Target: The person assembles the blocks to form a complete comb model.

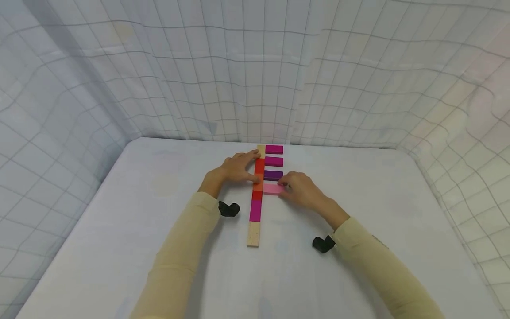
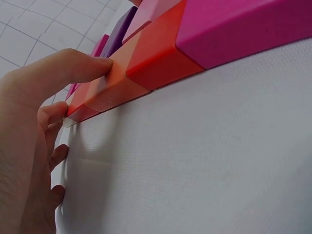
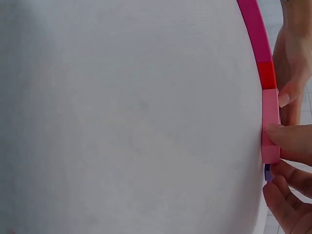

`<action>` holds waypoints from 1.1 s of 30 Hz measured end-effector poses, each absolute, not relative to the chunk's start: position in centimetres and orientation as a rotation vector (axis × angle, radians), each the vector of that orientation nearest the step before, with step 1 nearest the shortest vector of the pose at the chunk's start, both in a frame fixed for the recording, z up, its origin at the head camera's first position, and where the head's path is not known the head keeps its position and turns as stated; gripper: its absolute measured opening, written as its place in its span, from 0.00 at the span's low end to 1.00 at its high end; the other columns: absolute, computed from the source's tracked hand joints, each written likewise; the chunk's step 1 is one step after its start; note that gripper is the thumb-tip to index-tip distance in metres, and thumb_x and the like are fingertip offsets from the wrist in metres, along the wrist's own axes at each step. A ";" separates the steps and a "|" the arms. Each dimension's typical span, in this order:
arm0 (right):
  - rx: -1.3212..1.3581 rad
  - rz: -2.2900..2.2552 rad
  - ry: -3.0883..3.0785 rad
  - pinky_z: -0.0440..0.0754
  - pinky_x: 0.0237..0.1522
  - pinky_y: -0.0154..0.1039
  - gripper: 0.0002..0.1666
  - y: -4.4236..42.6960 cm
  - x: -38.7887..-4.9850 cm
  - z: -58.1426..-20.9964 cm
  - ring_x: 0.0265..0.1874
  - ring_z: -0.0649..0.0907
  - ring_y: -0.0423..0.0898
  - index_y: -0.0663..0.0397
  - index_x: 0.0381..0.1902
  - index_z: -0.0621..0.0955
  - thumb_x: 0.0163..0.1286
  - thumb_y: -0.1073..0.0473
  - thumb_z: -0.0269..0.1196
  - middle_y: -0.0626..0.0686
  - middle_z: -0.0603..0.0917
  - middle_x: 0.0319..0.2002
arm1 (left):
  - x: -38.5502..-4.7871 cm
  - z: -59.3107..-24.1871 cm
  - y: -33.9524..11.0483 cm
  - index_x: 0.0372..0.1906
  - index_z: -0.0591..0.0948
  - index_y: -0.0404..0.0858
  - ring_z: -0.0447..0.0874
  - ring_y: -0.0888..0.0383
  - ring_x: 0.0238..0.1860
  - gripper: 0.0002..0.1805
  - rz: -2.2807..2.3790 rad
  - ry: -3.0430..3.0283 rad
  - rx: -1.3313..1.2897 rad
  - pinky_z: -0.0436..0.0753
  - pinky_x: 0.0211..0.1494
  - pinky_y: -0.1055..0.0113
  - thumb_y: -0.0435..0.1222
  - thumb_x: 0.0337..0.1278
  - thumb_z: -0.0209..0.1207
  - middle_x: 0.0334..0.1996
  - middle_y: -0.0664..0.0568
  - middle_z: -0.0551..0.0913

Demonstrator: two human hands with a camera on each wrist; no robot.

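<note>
A line of coloured blocks runs away from the person: a natural wood block nearest, then magenta, red, orange, red and natural wood. My left hand rests along its left side, thumb on the orange block, other fingers spread toward the far end. At the line's right side, my right hand pinches the outer end of a pink block, which lies crosswise; its thumb is on the pink block in the right wrist view. Beyond it lie a purple block and two magenta blocks.
The blocks lie on a white-covered table. White cloth with a grey grid hangs behind and at both sides. A black wrist-mounted piece sits at the left cuff, another black piece at the right.
</note>
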State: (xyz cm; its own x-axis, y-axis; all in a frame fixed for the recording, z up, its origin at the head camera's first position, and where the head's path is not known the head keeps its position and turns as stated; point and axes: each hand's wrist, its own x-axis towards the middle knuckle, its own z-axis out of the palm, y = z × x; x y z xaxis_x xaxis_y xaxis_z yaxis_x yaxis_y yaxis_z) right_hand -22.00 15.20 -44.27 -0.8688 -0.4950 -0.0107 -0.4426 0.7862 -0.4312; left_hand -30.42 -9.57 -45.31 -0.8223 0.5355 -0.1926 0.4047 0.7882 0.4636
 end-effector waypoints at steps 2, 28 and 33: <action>-0.747 -0.650 2.847 0.83 0.50 0.45 0.18 15.2 -22.1 -44.2 0.42 0.83 0.49 0.60 0.52 0.87 0.67 0.59 0.73 0.53 0.86 0.42 | -30.4 -45.2 -9.6 0.83 0.58 0.44 0.53 0.41 0.77 0.52 0.589 2.666 0.721 0.56 0.72 0.33 0.57 0.56 0.64 0.83 0.50 0.50; -0.722 -0.661 2.842 0.84 0.50 0.45 0.17 14.9 -22.2 -44.3 0.44 0.83 0.49 0.59 0.53 0.87 0.68 0.60 0.72 0.54 0.86 0.45 | -30.6 -45.2 -9.7 0.83 0.58 0.45 0.53 0.40 0.77 0.53 0.614 2.651 0.724 0.55 0.72 0.31 0.57 0.54 0.65 0.83 0.49 0.51; -0.733 -0.660 2.839 0.84 0.51 0.44 0.19 15.0 -22.2 -44.3 0.44 0.82 0.49 0.58 0.55 0.87 0.68 0.59 0.73 0.53 0.86 0.46 | -30.6 -45.0 -9.8 0.83 0.58 0.45 0.54 0.39 0.76 0.54 0.624 2.647 0.722 0.54 0.72 0.30 0.57 0.54 0.66 0.83 0.49 0.52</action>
State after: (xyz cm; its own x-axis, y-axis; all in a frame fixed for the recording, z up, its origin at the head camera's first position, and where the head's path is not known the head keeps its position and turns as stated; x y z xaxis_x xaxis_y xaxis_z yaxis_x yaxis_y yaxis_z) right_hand -22.16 14.99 -44.26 -0.8723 -0.4885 -0.0213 -0.4290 0.7855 -0.4462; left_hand -30.56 -9.78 -45.02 -0.8187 0.5413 -0.1917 0.3987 0.7761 0.4886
